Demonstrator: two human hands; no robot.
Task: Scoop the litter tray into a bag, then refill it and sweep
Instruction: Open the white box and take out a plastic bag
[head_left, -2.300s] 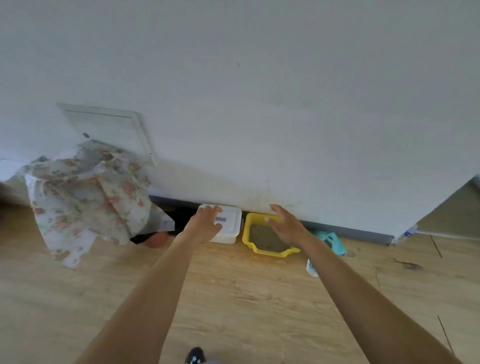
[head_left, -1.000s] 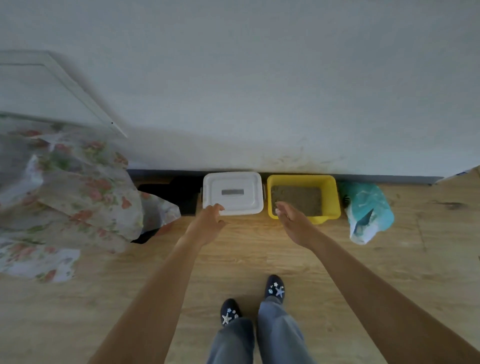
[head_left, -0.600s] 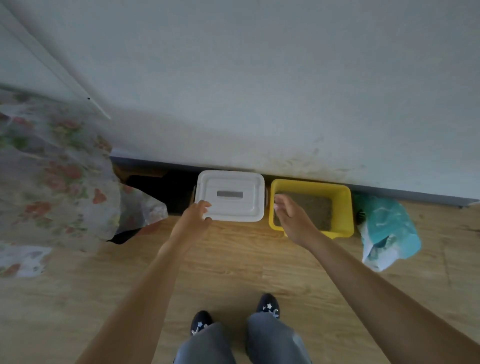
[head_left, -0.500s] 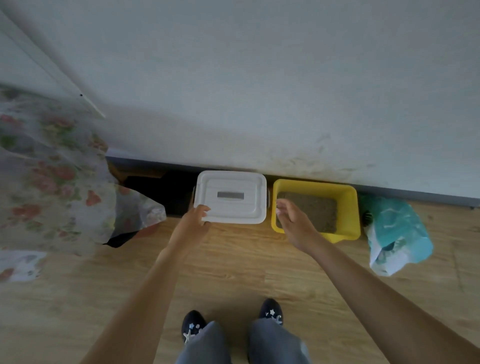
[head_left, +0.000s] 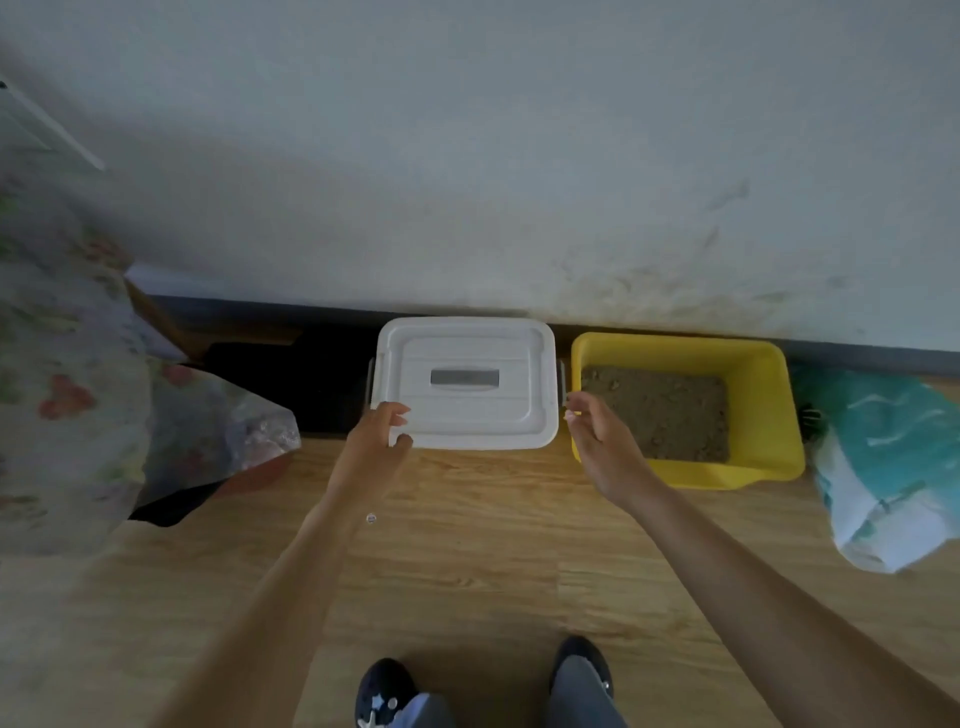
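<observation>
Now left hand (head_left: 376, 441) pinches a rounded corner of smooth white lid (head_left: 467, 384); right hand (head_left: 597, 441) slack.

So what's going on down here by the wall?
A person is bending over a white lidded box on the floor. Their left hand grips its front left corner; the right hand hovers at its right side, holding nothing. The box is closed. Next to it, the yellow litter tray holds litter, and a teal bag lies beyond it.
</observation>
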